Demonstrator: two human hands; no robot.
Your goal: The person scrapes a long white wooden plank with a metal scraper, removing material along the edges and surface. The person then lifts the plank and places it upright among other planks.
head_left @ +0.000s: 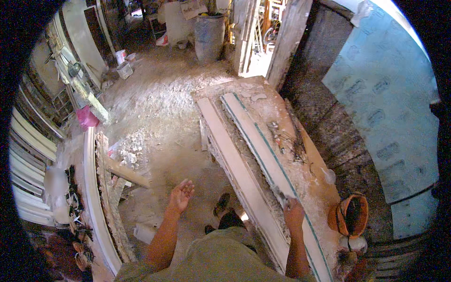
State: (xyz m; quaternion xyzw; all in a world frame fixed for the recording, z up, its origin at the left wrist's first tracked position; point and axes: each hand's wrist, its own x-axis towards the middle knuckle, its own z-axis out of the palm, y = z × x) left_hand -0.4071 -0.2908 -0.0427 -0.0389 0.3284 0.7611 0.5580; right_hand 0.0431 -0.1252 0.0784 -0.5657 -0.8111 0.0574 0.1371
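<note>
Right hand (294,212) clenched on near end of long white moulding strip (263,141) along workbench (305,155) right edge. Left hand (181,193) released, empty, over floor.

Head view; steeply downward over workbench (263,101).

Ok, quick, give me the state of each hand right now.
Left hand: open, palm up, holding nothing, in the air above the dusty floor.
Right hand: resting on the long pale moulding strip; grip cannot be told.
</note>
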